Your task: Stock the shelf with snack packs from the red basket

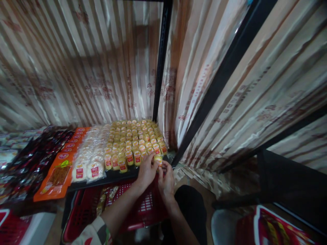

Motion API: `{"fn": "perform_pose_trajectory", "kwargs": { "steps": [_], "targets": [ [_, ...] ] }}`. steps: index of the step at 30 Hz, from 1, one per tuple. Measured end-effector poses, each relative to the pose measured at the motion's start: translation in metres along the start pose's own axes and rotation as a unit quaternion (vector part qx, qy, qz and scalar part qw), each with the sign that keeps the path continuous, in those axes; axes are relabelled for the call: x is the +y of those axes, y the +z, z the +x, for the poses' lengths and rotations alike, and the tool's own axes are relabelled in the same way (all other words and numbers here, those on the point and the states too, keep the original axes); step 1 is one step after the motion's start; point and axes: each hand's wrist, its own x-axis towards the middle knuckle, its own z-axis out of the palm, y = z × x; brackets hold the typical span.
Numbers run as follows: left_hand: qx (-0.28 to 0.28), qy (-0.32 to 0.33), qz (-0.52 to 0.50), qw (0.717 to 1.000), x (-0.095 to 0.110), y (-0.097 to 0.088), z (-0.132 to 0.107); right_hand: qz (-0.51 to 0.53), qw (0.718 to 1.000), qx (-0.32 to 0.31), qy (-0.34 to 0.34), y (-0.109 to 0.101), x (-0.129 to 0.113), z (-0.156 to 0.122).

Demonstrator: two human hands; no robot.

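Between my two hands is a small yellow wrapped snack pack (158, 160) with a white-and-red label. My left hand (147, 171) pinches it from the left, its fingers partly hidden behind the hand. From the right, the fingertips of my right hand (166, 182) close on the same pack. Just beyond, rows of matching yellow snack packs (129, 157) stand tightly packed on a dark shelf (112, 176). Under my forearms sits a red plastic basket (83, 211) with a few yellow packs (101, 200) inside.
Left along the shelf lie clear-wrapped round white snacks (95, 170), orange snack bags (57, 175) and dark red packets (28, 163). Black metal posts (201, 119) rise before pleated curtains (109, 68). A red-and-white box (270, 226) is at lower right.
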Motion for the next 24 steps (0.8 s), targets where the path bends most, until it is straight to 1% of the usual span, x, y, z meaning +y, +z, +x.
{"fn": "perform_pose_trajectory", "kwargs": {
  "steps": [3,6,10,14,18,24],
  "targets": [
    [0.009,0.008,0.021,1.0,0.001,0.006,0.006,-0.005,1.0,-0.001,0.013,-0.001,0.002,0.003],
    [-0.004,-0.005,0.007,1.0,0.001,0.011,0.01,-0.015,1.0,-0.004,0.014,0.001,0.004,0.003],
    [-0.021,-0.016,0.015,1.0,0.005,0.014,0.016,-0.044,0.998,0.01,-0.032,0.007,0.004,-0.002],
    [-0.026,-0.009,0.058,0.998,0.015,0.016,0.022,-0.056,0.996,0.029,-0.069,0.014,0.008,-0.005],
    [-0.019,0.0,0.091,0.996,0.019,0.023,0.03,-0.058,0.995,0.024,-0.079,0.02,0.017,-0.003],
    [-0.019,0.002,0.116,0.993,0.013,0.033,0.04,-0.068,0.994,0.005,-0.089,0.027,0.035,0.0]
  ]
}}
